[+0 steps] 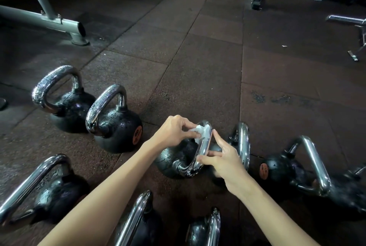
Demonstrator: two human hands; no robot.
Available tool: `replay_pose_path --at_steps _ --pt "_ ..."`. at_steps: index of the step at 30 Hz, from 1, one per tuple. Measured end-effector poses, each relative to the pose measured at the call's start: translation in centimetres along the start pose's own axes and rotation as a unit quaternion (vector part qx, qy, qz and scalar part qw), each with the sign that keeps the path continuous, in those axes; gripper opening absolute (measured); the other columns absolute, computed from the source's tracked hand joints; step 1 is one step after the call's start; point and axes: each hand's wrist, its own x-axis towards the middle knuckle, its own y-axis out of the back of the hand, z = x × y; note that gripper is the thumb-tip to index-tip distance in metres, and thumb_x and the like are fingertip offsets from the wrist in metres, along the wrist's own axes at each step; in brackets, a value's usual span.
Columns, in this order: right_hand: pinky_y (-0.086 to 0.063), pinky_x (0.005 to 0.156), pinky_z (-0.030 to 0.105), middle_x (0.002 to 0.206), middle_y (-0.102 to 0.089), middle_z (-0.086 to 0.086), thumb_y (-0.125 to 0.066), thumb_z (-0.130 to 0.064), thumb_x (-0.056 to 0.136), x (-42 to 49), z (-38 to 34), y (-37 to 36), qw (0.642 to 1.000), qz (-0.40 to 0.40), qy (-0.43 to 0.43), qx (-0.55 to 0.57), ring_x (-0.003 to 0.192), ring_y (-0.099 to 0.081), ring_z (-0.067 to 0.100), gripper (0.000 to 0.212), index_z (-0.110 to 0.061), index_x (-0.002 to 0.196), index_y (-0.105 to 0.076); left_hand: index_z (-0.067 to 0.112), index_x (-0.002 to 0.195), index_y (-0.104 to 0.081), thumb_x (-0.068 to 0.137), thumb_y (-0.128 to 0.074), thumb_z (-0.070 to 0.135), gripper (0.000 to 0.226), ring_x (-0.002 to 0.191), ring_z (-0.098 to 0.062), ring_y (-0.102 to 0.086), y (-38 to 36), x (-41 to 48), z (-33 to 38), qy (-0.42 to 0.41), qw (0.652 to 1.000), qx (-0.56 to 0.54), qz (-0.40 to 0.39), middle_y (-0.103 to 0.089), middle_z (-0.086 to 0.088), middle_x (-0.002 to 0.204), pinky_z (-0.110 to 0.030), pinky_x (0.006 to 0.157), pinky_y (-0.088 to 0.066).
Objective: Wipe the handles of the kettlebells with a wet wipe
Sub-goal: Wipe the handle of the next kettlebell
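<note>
We find the wipe [202, 131], white and bunched, pressed on the upper curve of the chrome handle [199, 159] of the middle kettlebell [171, 161], which sits on the rubber floor [198, 67] straight ahead of the person. The left hand [174, 132] pinches the wipe between thumb and fingertips against the metal. The right hand [223, 158] pinches the lower stretch of the same handle between thumb and a finger, with the index finger lying straight along it; we judge that it steadies the bell. The wipe covers only the top of the loop, so we judge the wiping of this handle to be partly done. Risks noted: the wipe is a small wad and may slip from the pinch or skip the underside of the loop. The next handle [243, 142] stands just beside the right hand, so if either bell rocks, the fingers between them could be nipped. The left pair [116, 126] carries speckles on its handles that look like droplets, though we cannot tell, and wet chrome would be slippery to steady. More bells crowd the near edge, and a grey frame [49, 17] lies well apart at the far left. Containers: none in view, neither a wipe pack nor a bin.
</note>
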Motion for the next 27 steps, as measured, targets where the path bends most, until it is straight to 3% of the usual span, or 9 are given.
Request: replay_pose_path --at_steps 5,8,15,17,20,21,23,25,27 --pt "-0.055 0.086 0.028 0.096 -0.081 -0.003 -0.088 -0.01 0.078 1.3 0.3 0.7 1.0 -0.002 -0.003 -0.009 0.11 -0.072 0.022 0.105 -0.045 0.158 -0.029 0.028 0.1 -0.084 0.087 -0.081 0.027 0.013 0.063 0.007 -0.058 -1.0 0.9 1.2 0.01 0.998 -0.018 0.067 -0.071 0.02 0.075 -0.011 0.06 -0.04" --pt "-0.045 0.096 0.033 0.096 -0.081 -0.002 -0.089 -0.011 0.077 1.6 0.3 0.9 1.0 -0.014 0.002 -0.003 0.1 -0.072 0.007 0.105 -0.045 0.157 -0.03 0.029 0.098 -0.084 0.088 -0.08 0.027 0.011 0.051 0.004 -0.05 -1.3 1.9 1.6 0.031 0.996 -0.002 0.08 -0.078 0.009 0.08 -0.013 0.054 -0.036" --pt "-0.045 0.08 0.024 0.109 -0.078 0.007 -0.087 -0.009 0.079 1.2 0.7 1.1 1.0 -0.015 0.004 0.009 0.077 -0.072 -0.005 0.105 -0.044 0.158 -0.027 0.042 0.101 -0.081 0.08 -0.085 0.042 0.021 0.093 -0.014 -0.073 0.3 1.3 1.3 0.036 0.996 0.062 -0.051 -0.078 0.018 0.096 -0.037 0.085 -0.056" --pt "-0.047 0.07 0.02 0.108 -0.079 0.004 -0.086 -0.012 0.08 1.4 0.9 1.2 1.0 -0.019 0.001 0.009 0.092 -0.073 0.005 0.104 -0.046 0.157 -0.026 0.04 0.102 -0.081 0.08 -0.085 0.042 0.022 0.09 -0.014 -0.073 0.2 0.9 1.4 0.027 0.996 0.07 -0.038 -0.079 0.013 0.095 -0.035 0.08 -0.056" --pt "-0.053 0.083 0.029 0.104 -0.08 -0.002 -0.085 -0.013 0.082 1.9 1.0 1.3 1.0 -0.028 -0.006 0.007 0.116 -0.068 0.028 0.104 -0.047 0.158 -0.022 0.033 0.103 -0.083 0.082 -0.086 0.034 0.022 0.08 0.002 -0.067 0.3 -0.9 1.4 0.019 0.998 0.045 -0.034 -0.073 0.021 0.09 -0.016 0.071 -0.046" --pt "-0.056 0.087 0.037 0.104 -0.08 -0.003 -0.084 -0.012 0.084 2.2 1.0 1.4 0.999 -0.036 -0.011 0.009 0.108 -0.071 0.034 0.105 -0.047 0.159 -0.02 0.032 0.101 -0.083 0.082 -0.086 0.033 0.019 0.079 0.007 -0.065 0.4 -1.7 1.0 0.02 0.998 0.039 -0.05 -0.072 0.023 0.087 -0.013 0.071 -0.044" --pt "-0.051 0.06 0.032 0.106 -0.08 -0.001 -0.082 -0.009 0.086 2.4 1.0 1.6 0.998 -0.047 -0.02 0.024 0.063 -0.06 0.026 0.105 -0.047 0.16 -0.018 0.036 0.095 -0.083 0.083 -0.085 0.03 0.013 0.079 0.009 -0.064 0.4 -3.5 0.4 0.012 0.996 0.028 -0.081 -0.072 0.023 0.084 -0.012 0.072 -0.043" --pt "-0.027 0.046 0.027 0.108 -0.079 0.001 -0.081 -0.008 0.087 2.5 1.0 1.7 0.998 -0.05 -0.024 0.03 0.055 -0.032 0.013 0.104 -0.047 0.159 -0.017 0.036 0.097 -0.083 0.083 -0.085 0.028 0.017 0.084 0.006 -0.067 0.2 -4.8 0.2 0.0 0.998 0.003 -0.068 -0.074 0.021 0.088 -0.013 0.075 -0.045" --pt "-0.023 0.045 0.027 0.109 -0.079 0.0 -0.08 -0.008 0.088 2.6 0.9 1.8 0.998 -0.051 -0.021 0.031 0.054 -0.029 0.01 0.103 -0.047 0.159 -0.016 0.031 0.105 -0.083 0.082 -0.086 0.026 0.024 0.09 0.001 -0.07 0.0 -5.3 0.5 -0.019 0.999 -0.016 -0.033 -0.077 0.015 0.094 -0.019 0.081 -0.051"
